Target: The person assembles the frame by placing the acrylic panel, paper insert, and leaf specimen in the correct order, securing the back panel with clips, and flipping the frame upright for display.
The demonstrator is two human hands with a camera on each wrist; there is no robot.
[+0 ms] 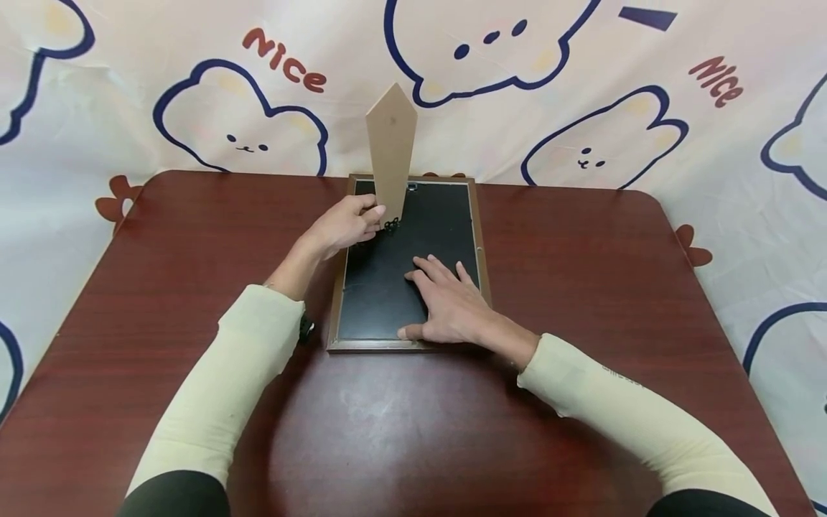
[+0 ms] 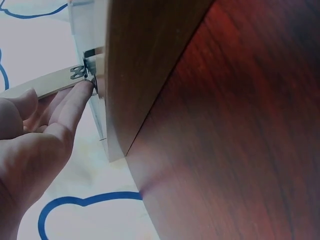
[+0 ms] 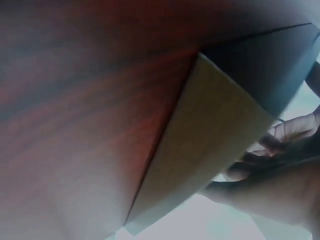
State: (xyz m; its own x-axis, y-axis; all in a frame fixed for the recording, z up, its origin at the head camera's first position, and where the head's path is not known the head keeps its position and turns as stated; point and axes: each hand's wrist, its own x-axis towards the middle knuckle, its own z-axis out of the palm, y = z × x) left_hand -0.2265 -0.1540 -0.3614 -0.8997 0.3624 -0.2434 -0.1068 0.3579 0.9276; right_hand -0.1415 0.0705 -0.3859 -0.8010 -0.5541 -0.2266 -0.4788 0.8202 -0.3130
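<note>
A picture frame (image 1: 484,280) with a brown wooden border lies face down, its black backing board (image 1: 426,230) uppermost. From the backing rises a tan easel stand (image 1: 391,136), swung up on a small metal hinge (image 1: 390,225). My left hand (image 1: 349,222) pinches the stand's lower left edge beside this hinge. In the left wrist view, a fingertip of the left hand (image 2: 50,125) reaches right up to the hinge (image 2: 80,72). My right hand (image 1: 449,305) rests with spread fingers on the near right part of the backing, its thumb by the near border.
The frame lies on a reddish-brown wooden table (image 1: 581,258), near its far edge. Behind and at the sides hangs a pale cloth (image 1: 362,43) printed with blue-outlined cartoon shapes. A small metal hanger (image 1: 412,187) sits at the backing's far end.
</note>
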